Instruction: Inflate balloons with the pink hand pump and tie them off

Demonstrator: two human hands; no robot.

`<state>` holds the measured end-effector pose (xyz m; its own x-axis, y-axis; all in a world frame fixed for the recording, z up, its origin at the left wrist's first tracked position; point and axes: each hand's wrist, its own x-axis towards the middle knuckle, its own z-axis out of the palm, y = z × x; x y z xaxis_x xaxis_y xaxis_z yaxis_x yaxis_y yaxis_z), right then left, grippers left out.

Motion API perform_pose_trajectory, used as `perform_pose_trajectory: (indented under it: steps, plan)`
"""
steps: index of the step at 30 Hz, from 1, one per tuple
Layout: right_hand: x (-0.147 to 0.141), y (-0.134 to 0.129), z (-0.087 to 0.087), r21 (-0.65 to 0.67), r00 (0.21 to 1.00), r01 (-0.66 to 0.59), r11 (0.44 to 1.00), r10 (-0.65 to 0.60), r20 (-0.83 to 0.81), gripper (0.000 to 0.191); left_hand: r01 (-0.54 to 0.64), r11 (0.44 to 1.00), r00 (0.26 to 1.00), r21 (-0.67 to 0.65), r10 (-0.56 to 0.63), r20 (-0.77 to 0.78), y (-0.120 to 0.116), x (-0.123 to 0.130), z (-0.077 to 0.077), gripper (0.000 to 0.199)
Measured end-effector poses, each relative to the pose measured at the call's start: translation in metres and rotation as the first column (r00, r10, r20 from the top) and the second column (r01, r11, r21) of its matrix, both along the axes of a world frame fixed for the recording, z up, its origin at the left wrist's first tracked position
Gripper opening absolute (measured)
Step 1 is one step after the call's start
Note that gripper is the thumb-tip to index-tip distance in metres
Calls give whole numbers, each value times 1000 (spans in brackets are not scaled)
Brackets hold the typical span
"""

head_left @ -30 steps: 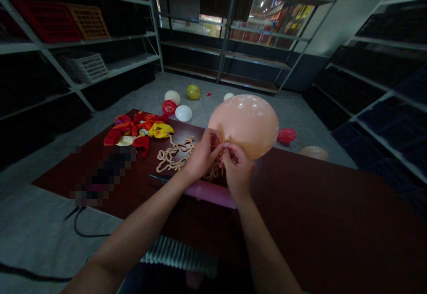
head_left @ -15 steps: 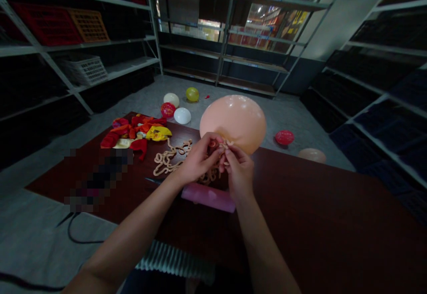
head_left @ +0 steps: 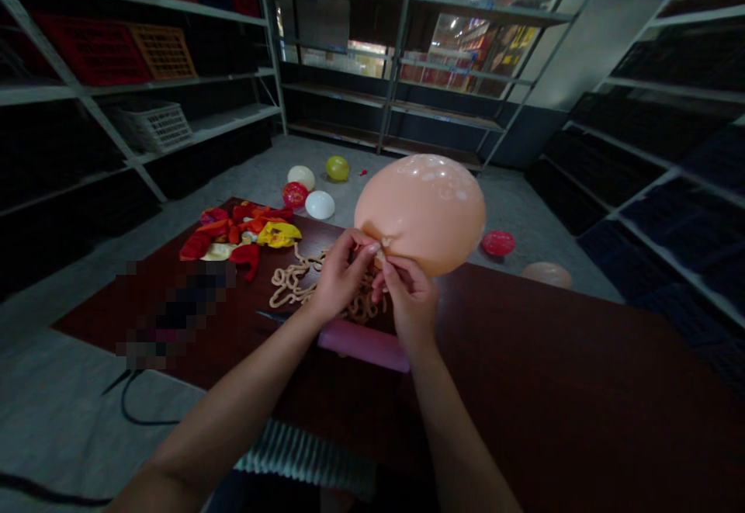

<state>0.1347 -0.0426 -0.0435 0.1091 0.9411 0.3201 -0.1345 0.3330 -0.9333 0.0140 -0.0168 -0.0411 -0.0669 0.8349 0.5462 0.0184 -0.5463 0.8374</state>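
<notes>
A large inflated peach balloon (head_left: pixel 424 206) rests just beyond my hands, its neck turned toward me. My left hand (head_left: pixel 343 276) pinches the balloon's neck between thumb and forefinger. From the other side, my right hand (head_left: pixel 412 292) grips the same neck, thumb and finger meeting the left ones. Whether a knot is there is too small to tell. Under and left of my hands lies a tangled beige cord (head_left: pixel 291 280). A pink roll (head_left: pixel 364 344) lies across the table in front of my wrists, with a dark pointed tool (head_left: pixel 271 315) partly behind my left forearm.
Limp red, orange and yellow balloons (head_left: pixel 238 233) are heaped on the dark wooden table (head_left: pixel 541 373) at left. Several inflated balloons, including a yellow one (head_left: pixel 337 168) and a red one (head_left: pixel 498 244), lie on the floor. Shelving (head_left: pixel 381 94) with crates surrounds the space.
The peach balloon has tipped and shifted right and slightly up, so its neck area faces me. Both hands have drawn a little left, fingertips still together at the neck.
</notes>
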Motion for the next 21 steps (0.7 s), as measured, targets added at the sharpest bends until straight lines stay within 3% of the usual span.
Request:
perform_pose_trajectory:
  steps: [4,9,12,15,21]
  plan:
    - [1,-2,-2,77,984,85,993,-96,148,18,158,981,968,-116,-130,215,5,2,-4,33]
    - [4,-2,-11,150,928,106,983,-152,339,17,256,944,858,-209,-123,498,7,3,1,38]
    - [6,-2,-13,172,910,107,979,-166,379,17,337,912,803,-234,-149,577,7,2,5,37]
    - [6,-1,-12,151,929,124,981,-168,329,16,367,904,826,-216,-211,522,8,0,5,37]
    - [4,-1,-6,94,969,175,980,-188,158,19,305,946,942,-109,-282,184,5,-1,5,29]
